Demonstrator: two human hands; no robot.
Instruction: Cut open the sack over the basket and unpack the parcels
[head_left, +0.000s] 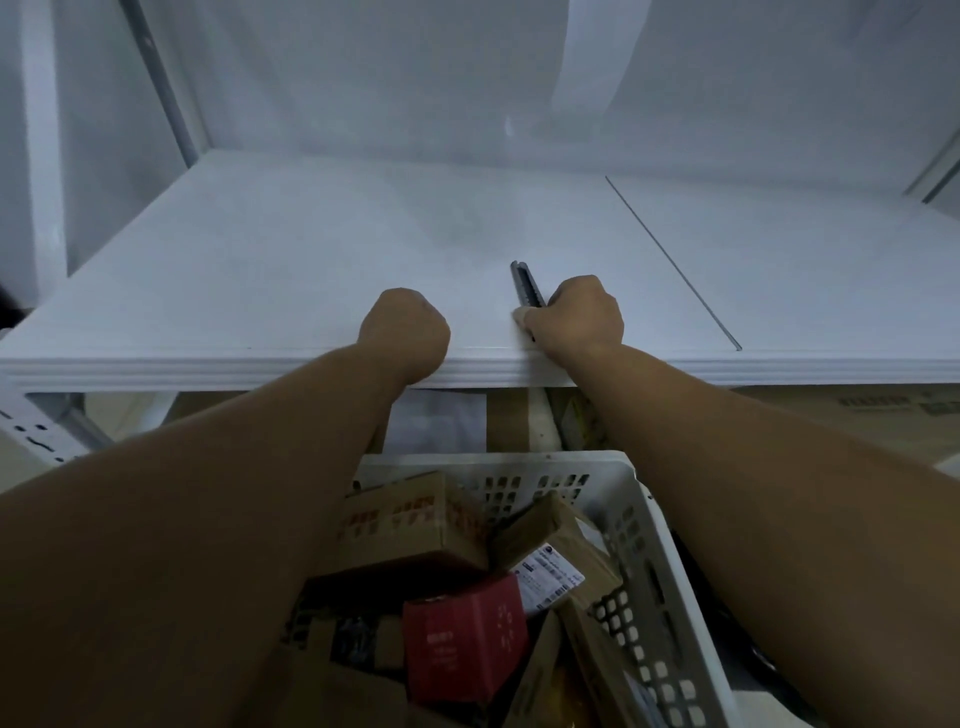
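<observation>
White slotted basket (641, 545) stands below the shelf (260, 260), heaped with brown parcels (415, 514) and one red box (467, 639). Grey knife (525, 283) lies on shelf, gripped by right hand (576, 317).

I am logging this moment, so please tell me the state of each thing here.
Left hand: curled in a fist on the shelf, nothing seen in it.
Right hand: grips the knife.
Knife: points away, blade unclear.
Basket: open top, holds parcels.
Red box: closed, in the basket.

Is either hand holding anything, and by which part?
The right hand grips a box cutter by its near end, on the shelf. The left hand is a fist; nothing shows in it.
</observation>
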